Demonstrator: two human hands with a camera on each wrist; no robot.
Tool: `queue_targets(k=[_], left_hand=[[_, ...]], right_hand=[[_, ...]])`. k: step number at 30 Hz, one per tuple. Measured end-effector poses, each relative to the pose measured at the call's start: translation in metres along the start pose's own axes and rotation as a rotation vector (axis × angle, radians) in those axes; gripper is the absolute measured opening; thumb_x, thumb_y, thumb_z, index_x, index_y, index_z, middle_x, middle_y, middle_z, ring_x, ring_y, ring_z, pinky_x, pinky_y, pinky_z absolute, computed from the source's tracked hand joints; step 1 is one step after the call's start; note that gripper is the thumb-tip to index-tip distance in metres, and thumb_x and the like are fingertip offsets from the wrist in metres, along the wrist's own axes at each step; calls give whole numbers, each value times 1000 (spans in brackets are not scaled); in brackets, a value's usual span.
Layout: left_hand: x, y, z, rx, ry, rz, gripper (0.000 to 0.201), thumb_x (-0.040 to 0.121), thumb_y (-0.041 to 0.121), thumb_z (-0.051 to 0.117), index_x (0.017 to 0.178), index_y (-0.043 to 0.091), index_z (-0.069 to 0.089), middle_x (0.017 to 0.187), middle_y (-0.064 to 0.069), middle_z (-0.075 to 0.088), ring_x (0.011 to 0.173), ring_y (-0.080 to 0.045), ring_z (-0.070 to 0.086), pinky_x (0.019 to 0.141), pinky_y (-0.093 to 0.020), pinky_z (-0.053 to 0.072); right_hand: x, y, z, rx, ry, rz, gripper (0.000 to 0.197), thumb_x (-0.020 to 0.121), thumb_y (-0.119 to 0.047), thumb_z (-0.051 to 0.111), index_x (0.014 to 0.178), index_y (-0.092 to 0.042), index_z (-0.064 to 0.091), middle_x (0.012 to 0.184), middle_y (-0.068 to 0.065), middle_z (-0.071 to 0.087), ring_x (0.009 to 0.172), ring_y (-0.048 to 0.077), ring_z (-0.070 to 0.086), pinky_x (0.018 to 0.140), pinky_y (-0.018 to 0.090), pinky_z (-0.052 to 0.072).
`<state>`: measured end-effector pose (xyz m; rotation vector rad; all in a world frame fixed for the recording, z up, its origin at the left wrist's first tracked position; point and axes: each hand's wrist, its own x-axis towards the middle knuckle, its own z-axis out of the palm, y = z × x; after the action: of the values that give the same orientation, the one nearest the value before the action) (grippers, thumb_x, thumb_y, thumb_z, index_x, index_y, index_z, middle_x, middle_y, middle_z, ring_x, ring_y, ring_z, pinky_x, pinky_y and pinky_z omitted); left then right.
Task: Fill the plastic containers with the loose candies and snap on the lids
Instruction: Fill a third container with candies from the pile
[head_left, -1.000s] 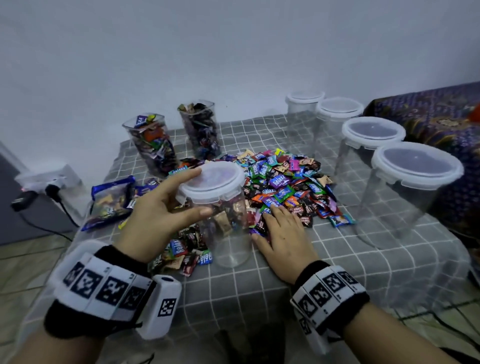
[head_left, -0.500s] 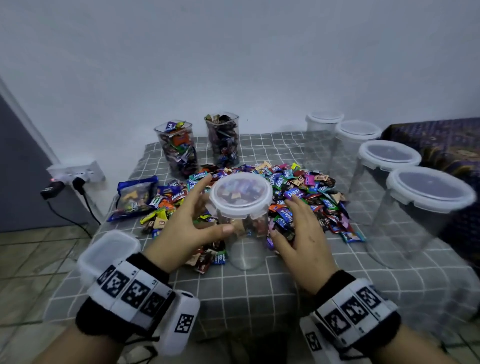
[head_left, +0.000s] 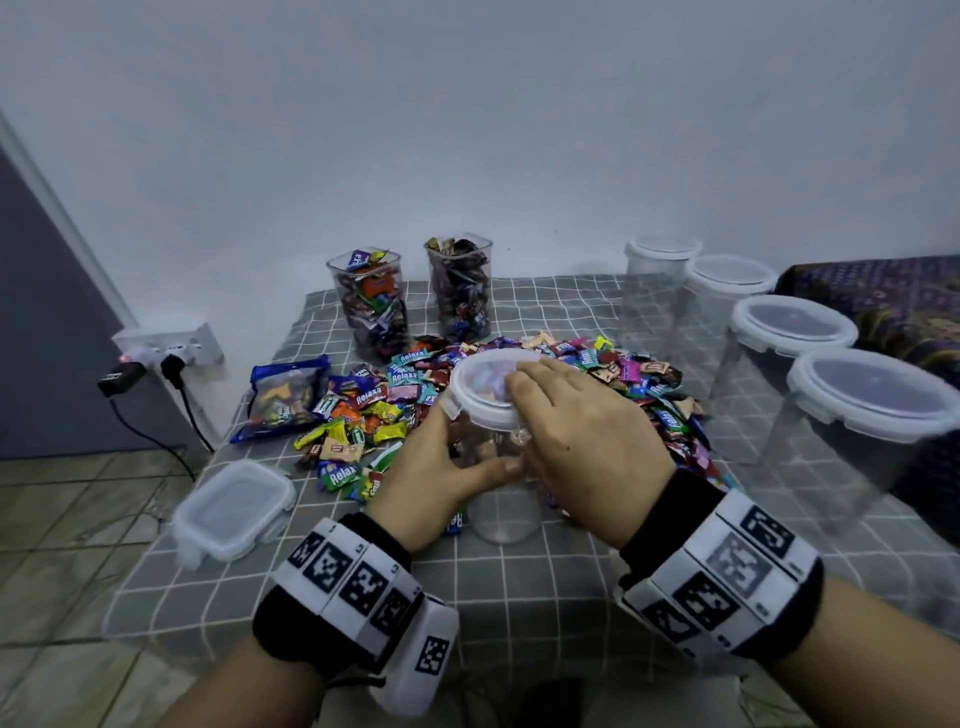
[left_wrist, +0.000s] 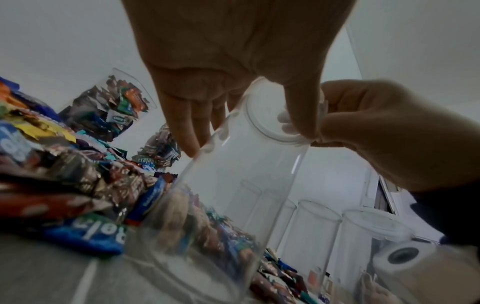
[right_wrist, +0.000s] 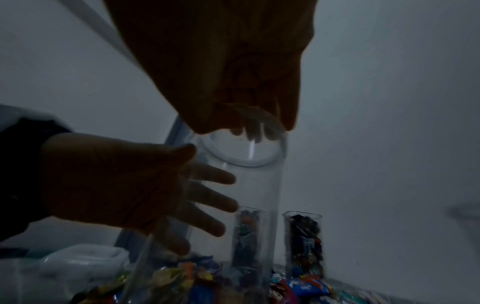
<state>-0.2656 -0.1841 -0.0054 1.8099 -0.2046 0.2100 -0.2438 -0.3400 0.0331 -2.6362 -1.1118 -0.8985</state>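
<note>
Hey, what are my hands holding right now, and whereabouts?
Left hand grips the clear round container around its side wall, below the rim. Right hand grips its white lid at the near edge.

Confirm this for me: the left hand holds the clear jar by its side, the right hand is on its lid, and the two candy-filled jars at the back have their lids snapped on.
One thing is wrong. The left hand does hold the clear jar, with the right hand on its lid, but the head view shows the two candy-filled jars at the back open, without lids.
</note>
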Motion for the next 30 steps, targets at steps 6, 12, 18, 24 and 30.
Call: queue_targets(k=[6,12,18,24,30], left_hand=[[0,-2,-1,67,-18,19,72,61,47,78,124,39,43,119,24,60,112,1,56,98,-30,46],[-2,-6,-6,56,-41,35,73,68,35,76,132,30,40,130,15,55,121,-1,50,100,-22,42],[-1,-11,-10,83,-70,-12,77,59,53,74,126,43,38,130,22,52,122,1,48,105,-27,40],[0,-11,-13,86,-85,-40,71,58,53,74,119,50,38,125,30,52,120,5,48,103,-22,38],[1,-13,-14,80,-89,-63,71,62,40,78,119,49,38,121,32,52,114,12,49,95,-9,38]], right_hand=[[6,-6,-4,-46,-42,20,41,72,-20,35,91,2,65,88,19,69,85,35,69,72,39,58],[9,-3,-20,75,-57,41,39,68,-31,35,86,-11,64,84,6,68,80,26,65,62,30,50],[28,27,-25,600,-21,517,37,72,-48,38,83,-24,63,78,-4,63,83,22,57,74,34,44],[41,43,12,906,-276,684,18,90,-32,59,85,-14,60,81,10,63,73,24,56,74,45,50],[40,41,10,1132,-291,756,23,92,-26,58,76,-11,52,54,2,54,46,22,47,52,32,43]])
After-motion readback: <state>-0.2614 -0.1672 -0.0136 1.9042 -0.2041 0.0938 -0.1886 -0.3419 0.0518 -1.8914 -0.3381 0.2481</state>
